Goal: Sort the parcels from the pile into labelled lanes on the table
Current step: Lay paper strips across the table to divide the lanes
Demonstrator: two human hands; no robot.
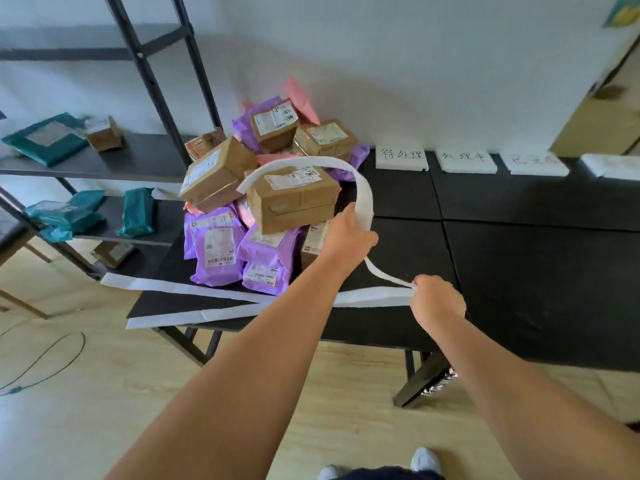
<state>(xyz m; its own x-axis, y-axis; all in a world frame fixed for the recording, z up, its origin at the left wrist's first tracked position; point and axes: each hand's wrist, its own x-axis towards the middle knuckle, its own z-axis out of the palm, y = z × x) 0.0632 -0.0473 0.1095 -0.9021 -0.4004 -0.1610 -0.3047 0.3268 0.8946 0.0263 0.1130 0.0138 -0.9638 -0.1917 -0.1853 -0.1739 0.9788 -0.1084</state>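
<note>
Head camera looks down on a black table (519, 271). Four white foam signs lie in a row along its far edge in the upper right of the frame. The first sign (401, 159) reads "待处理" and the second sign (464, 161) reads "处理中". The third sign (535, 162) begins with "已" and the rest is blurred. The fourth sign (613, 166) cannot be read. The pile of parcels (263, 188) sits on the left end of the table, at the centre left of the frame, with brown cardboard boxes on top of purple mailers (218, 251) and some pink ones. The boxes carry white shipping labels with handwritten characters too small to read, and one purple mailer shows a barcode. The left hand (349, 233) is stretched forward beside the pile, fingers curled round a long white foam strip (363, 195) that arches over the front box (294, 206). The right hand (438, 299), lower and nearer, pinches the same strip at its other end. More white strips (166, 284) lie flat along the near table edge.
</note>
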